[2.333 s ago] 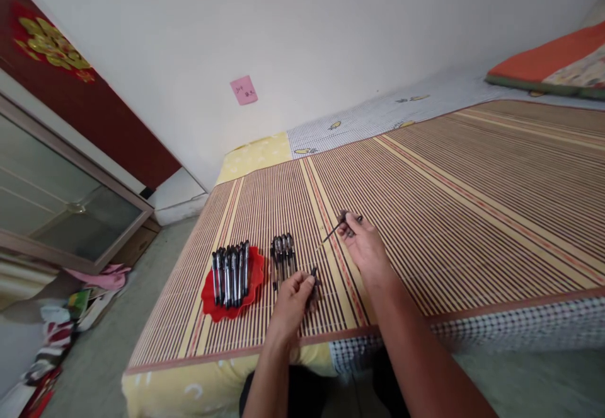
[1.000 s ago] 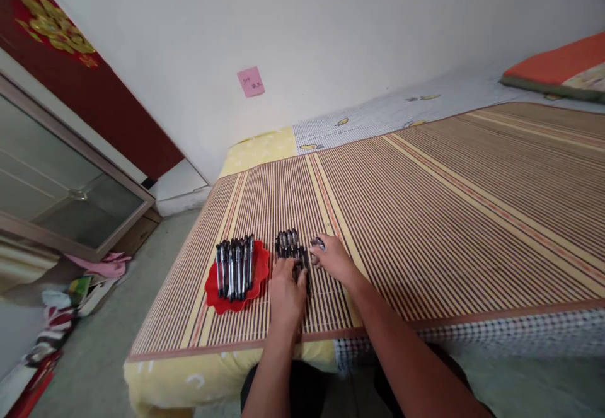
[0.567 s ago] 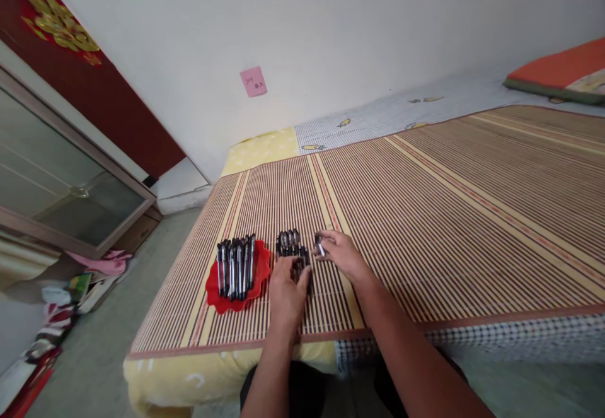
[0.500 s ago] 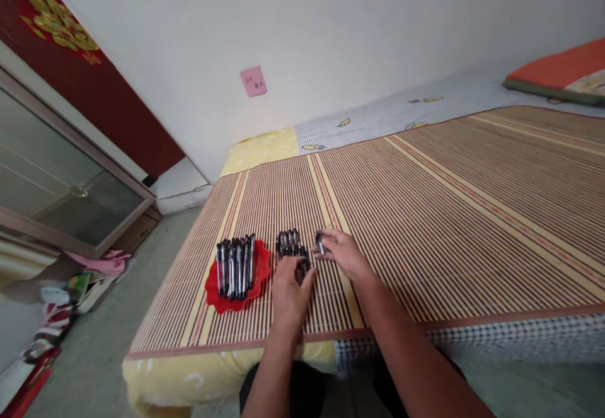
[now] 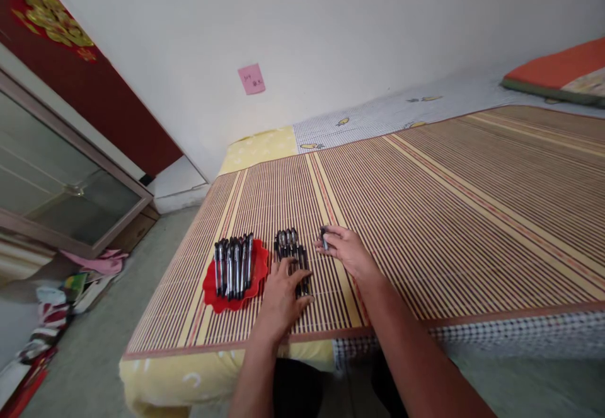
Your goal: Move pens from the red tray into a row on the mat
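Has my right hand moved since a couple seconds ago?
Yes. The right hand, pinching a small dark piece, has come left, closer to the loose row of pens.

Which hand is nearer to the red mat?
Left. The left hand lies on the loose pens beside the red mat; the right hand is farther right, pinching a small dark piece.

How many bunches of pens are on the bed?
2: one bunch on the red cloth, a second bunch partly under the left hand, which may hide pens.
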